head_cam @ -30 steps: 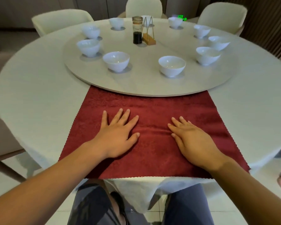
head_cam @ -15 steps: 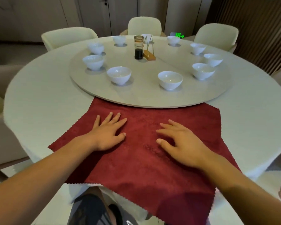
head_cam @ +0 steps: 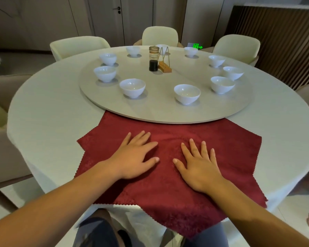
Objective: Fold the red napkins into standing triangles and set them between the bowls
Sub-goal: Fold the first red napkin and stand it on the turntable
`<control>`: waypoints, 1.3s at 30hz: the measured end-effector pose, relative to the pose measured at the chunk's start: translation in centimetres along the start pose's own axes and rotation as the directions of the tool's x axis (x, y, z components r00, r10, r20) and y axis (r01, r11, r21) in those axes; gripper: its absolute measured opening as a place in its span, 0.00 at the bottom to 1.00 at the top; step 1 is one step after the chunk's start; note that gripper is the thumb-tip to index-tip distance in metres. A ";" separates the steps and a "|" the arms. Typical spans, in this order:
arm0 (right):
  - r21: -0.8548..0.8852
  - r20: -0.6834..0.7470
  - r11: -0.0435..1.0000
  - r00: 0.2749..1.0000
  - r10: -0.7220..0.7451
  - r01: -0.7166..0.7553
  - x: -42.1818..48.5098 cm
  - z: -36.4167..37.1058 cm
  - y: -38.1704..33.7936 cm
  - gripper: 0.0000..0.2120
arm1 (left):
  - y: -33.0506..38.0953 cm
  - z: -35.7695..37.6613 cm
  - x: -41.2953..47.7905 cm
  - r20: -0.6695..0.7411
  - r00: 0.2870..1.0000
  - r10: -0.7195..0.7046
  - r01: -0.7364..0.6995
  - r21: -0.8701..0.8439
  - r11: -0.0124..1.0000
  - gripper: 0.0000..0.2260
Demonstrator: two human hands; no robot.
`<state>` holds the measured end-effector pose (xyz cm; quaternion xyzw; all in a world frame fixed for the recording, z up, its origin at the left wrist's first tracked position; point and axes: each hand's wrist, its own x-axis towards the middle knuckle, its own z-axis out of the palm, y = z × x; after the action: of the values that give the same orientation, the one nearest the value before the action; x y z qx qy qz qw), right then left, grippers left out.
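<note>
Table (head_cam: 52, 113): ten bowls (head_cam: 132, 87), two hands (head_cam: 134, 159) pressing napkins (head_cam: 230, 157).

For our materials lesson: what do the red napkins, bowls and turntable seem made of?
Red napkins: matte woven cloth, patterned weave, zigzag-cut edges. Bowls: likely glazed white ceramic, glossy highlights. Turntable: smooth, faintly reflective; stone or laminate, unclear.

Both hands, left (head_cam: 132, 160) & right (head_cam: 199, 168), flat on red napkins (head_cam: 168, 193); white bowls (head_cam: 186, 93) ringing turntable (head_cam: 159, 111) on counter (head_cam: 48, 122).
</note>
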<state>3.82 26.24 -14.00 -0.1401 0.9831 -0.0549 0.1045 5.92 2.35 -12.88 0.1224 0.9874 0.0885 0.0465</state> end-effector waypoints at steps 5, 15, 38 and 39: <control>0.074 -0.039 0.997 0.999 -0.026 0.029 0.4 -0.2 -1.1 0.35 | -2.0 0.3 -0.2 0.091 0.996 -0.001 0.001 -0.005 1.000 0.32; 0.186 -0.170 0.859 0.877 -0.450 0.477 -3.9 -0.8 1.8 0.19 | -1.4 0.8 -2.1 -0.264 0.947 0.185 -0.244 -0.212 0.946 0.15; 0.259 -0.106 0.790 0.829 -0.549 0.556 -6.5 0.4 1.5 0.12 | 1.9 2.9 -4.5 -0.223 0.956 0.191 -0.272 -0.426 0.863 0.12; 0.259 -0.110 0.790 0.829 -0.548 0.556 -6.5 0.4 1.5 0.10 | 2.0 2.8 -4.5 -0.224 0.956 0.192 -0.273 -0.427 0.862 0.12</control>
<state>9.63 29.47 -13.34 -0.4039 0.8827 -0.2235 0.0886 11.09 3.55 -14.98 0.2185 0.9174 0.3317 -0.0234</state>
